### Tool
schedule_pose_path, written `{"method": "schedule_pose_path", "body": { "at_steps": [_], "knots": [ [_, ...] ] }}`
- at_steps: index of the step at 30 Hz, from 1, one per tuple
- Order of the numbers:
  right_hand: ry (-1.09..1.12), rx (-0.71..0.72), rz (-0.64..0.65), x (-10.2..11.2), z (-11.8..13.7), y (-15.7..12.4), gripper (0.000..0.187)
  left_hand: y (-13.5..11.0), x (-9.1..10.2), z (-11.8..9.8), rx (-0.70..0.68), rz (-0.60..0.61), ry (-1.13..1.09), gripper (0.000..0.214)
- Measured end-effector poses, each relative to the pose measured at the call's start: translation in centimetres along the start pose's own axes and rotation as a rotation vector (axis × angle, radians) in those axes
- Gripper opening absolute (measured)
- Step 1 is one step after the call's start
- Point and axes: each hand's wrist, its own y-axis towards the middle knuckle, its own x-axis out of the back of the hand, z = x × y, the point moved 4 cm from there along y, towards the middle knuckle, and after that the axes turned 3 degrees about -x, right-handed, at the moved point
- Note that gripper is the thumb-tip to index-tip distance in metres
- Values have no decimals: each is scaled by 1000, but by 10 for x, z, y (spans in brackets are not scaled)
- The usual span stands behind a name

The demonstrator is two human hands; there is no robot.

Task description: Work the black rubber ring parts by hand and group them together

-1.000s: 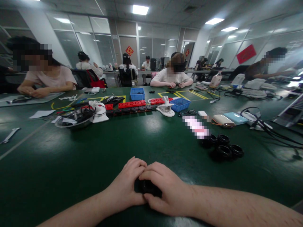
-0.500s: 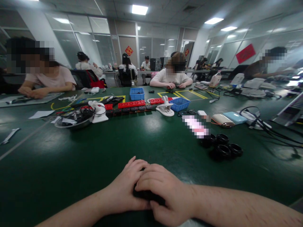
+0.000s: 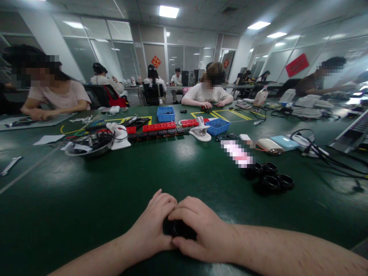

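Observation:
Both my hands meet at the near edge of the green table [image 3: 184, 165]. My left hand [image 3: 153, 224] and my right hand [image 3: 201, 228] are curled around a small black object [image 3: 177, 229] held between them; only a dark patch of it shows between the fingers, so I cannot make out its shape. The fingertips of the two hands touch above it. Several black rings [image 3: 271, 177] lie in a cluster to the right, beyond my right hand and apart from it.
Farther back lie a row of red and black blocks [image 3: 159, 129], two blue bins [image 3: 166, 114], a metal bowl with cables [image 3: 89, 145], white holders [image 3: 201, 132], phones and black cables [image 3: 324, 153] at right. Other people sit working around the table.
My right hand's fingers shifted slightly over the black object, down and then back up. Both hands stay closed together in the same spot.

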Motion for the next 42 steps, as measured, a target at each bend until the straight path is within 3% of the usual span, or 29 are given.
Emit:
{"method": "schedule_pose_path", "body": {
  "at_steps": [5, 8, 14, 23, 28, 33, 37, 42],
  "knots": [
    [61, 193, -30, 3, 9, 1, 29, 0, 2, -4, -45, 61, -41, 33],
    [85, 232, -18, 4, 13, 2, 36, -2, 1, -5, -97, 97, -16, 39],
    [98, 170, -21, 7, 11, 3, 32, -3, -1, -1, -105, 94, -13, 61],
    [-28, -58, 27, -1, -2, 1, 41, 0, -2, 3, -3, 50, -9, 40],
    [32, 54, 16, -1, 1, 0, 28, 0, 0, -1, -31, 61, -39, 32],
    [72, 204, 46, -1, 8, 0, 28, -1, 2, -6, -84, 104, -40, 40],
    [82, 246, 70, -1, 12, 0, 33, -2, 1, -6, -114, 137, -9, 39],
    [101, 230, 3, 4, 13, 2, 31, -2, -1, -3, -101, 143, -31, 54]
  ]
}}
